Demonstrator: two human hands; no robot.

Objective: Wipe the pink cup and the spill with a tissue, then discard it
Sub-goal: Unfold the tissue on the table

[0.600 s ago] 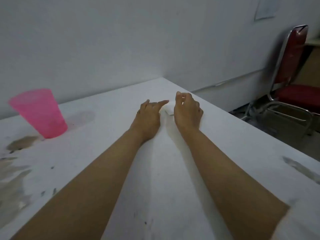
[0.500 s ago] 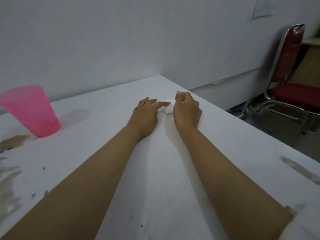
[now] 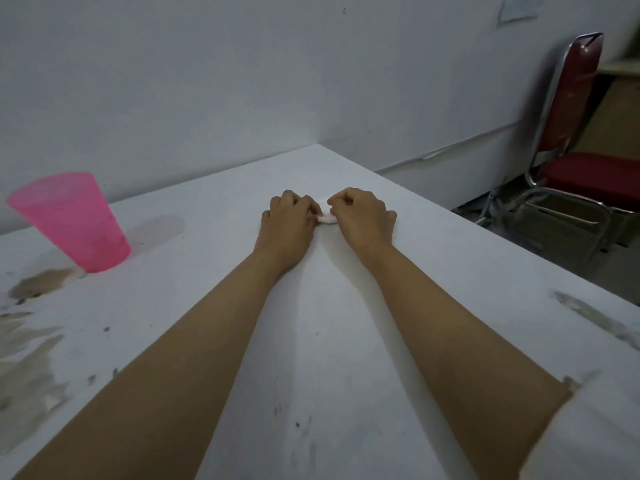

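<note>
A translucent pink cup [image 3: 74,221] stands upright at the far left of the white table [image 3: 346,341]. A brownish spill [image 3: 38,284] lies just in front of it, with more wet smears [image 3: 24,368] along the left edge. Far out near the table's right corner, a small white folded tissue [image 3: 326,219] lies between my hands. My left hand [image 3: 285,226] and my right hand [image 3: 362,216] both have curled fingers pinching it from either side. Most of the tissue is hidden by my fingers.
A red padded chair [image 3: 585,168] with a chrome frame stands on the floor to the right of the table. A grey smear [image 3: 595,318] marks the table's right edge. A white wall runs behind the table.
My fingers were stretched out over the tissue; now both hands have curled and closed on it from each side. The camera view has shifted slightly.
</note>
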